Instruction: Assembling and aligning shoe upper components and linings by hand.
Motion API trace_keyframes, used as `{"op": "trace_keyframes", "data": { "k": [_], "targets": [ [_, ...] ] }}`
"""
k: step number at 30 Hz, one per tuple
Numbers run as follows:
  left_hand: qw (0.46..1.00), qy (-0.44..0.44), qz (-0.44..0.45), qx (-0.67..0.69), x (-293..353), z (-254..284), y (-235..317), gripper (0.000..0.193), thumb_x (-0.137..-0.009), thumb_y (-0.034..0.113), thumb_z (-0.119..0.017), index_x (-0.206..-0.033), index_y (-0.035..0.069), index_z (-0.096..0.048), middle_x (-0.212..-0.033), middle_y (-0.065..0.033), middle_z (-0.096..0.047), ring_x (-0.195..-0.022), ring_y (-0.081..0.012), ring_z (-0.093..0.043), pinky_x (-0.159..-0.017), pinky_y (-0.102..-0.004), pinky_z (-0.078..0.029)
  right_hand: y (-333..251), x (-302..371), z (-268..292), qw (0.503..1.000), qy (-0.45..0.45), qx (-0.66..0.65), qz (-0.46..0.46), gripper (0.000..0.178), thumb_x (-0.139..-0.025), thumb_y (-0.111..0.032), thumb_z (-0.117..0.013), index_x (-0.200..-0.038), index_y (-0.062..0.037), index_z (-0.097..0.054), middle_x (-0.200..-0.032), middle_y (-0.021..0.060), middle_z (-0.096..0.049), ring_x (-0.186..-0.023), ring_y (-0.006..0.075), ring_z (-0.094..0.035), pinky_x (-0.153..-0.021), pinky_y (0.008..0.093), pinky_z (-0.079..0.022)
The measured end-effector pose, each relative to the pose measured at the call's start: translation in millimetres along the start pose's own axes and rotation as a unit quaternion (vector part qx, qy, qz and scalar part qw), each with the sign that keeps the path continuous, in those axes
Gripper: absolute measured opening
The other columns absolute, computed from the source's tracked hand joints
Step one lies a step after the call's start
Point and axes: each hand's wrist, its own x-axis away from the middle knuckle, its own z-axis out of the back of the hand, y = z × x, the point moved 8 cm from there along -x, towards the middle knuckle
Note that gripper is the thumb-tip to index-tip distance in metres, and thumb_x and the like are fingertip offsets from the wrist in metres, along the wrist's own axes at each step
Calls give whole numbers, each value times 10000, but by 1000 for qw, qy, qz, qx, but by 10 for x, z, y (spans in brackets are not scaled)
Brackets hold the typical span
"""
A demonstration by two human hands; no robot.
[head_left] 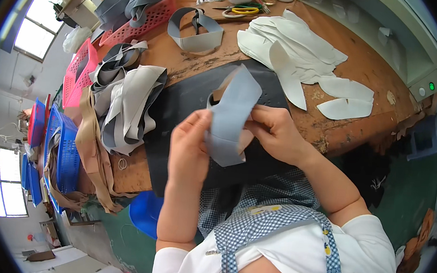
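Between my two hands is a grey-blue strip of leather-like material curved into a band [235, 107], raised over a black mat [174, 112]. My left hand [192, 137] pinches its left edge between thumb and fingers. On the other side, my right hand [276, 132] grips the band's right edge, its fingers partly hidden behind the material. Tan lining shows at the lower right edge. A similar grey loop [200, 41] stands on the brown table [219, 59] beyond the mat. Left of the mat lies a heap of grey and off-white bands [132, 96].
White cut pieces [292, 45] are piled at the back right. Yellow-handled scissors [245, 11] lie at the far side. Pink baskets [148, 20] hold more bands; blue baskets [63, 150] stand at left. Tan strips [92, 147] hang over the table edge. A machine housing with buttons [431, 85] is at right.
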Motion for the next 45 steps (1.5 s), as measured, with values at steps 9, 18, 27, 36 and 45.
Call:
{"op": "trace_keyframes", "data": {
  "k": [9, 18, 27, 36, 45],
  "targets": [
    [981, -38, -176, 72, -164, 756, 1874, 223, -976, 120, -595, -1101, -64, -613, -914, -54, -601, -723, -76, -526, -550, -185, -415, 411, 759, 904, 928, -209, -186, -244, 104, -757, -16, -664, -822, 64, -677, -783, 71, -681, -662, 152, -599, -594, 283, -453],
    [746, -14, -293, -597, -420, -376, 888, 149, -949, 141, -648, -998, 18, -718, -768, -88, -693, -733, -199, -668, -728, -317, -523, 108, 338, 945, 835, 181, -447, -266, 276, -980, -211, -626, -1147, 6, -658, -984, 69, -711, -793, 122, -681, -665, 265, -571],
    [850, -103, -259, -448, 207, -629, 11, 318, -861, 62, -721, -1160, -1, -632, -1117, -154, -660, -1006, -296, -653, -861, -370, -529, 21, 438, 580, 910, 41, -345, -226, 283, -1006, -276, -619, -996, -7, -704, -564, -33, -522, -422, 11, -434, -373, 181, -301],
    [771, -4, -274, -575, 289, -173, 511, 425, -724, 2, -791, -1122, 38, -646, -1202, -137, -643, -1147, -321, -595, -970, -399, -478, 164, 1036, 537, 802, 135, -436, -385, 318, -1008, -273, -595, -1138, 14, -647, -953, 125, -689, -714, 162, -617, -640, 269, -515],
    [747, -140, -231, -608, 112, 272, 257, 256, -769, 65, -783, -995, 1, -680, -1010, -110, -685, -988, -283, -644, -1070, -408, -413, -497, 905, 478, 852, 69, -462, -237, 319, -921, -10, -629, -1226, 67, -576, -908, 171, -694, -699, 209, -709, -631, 278, -604]
  ]
}}
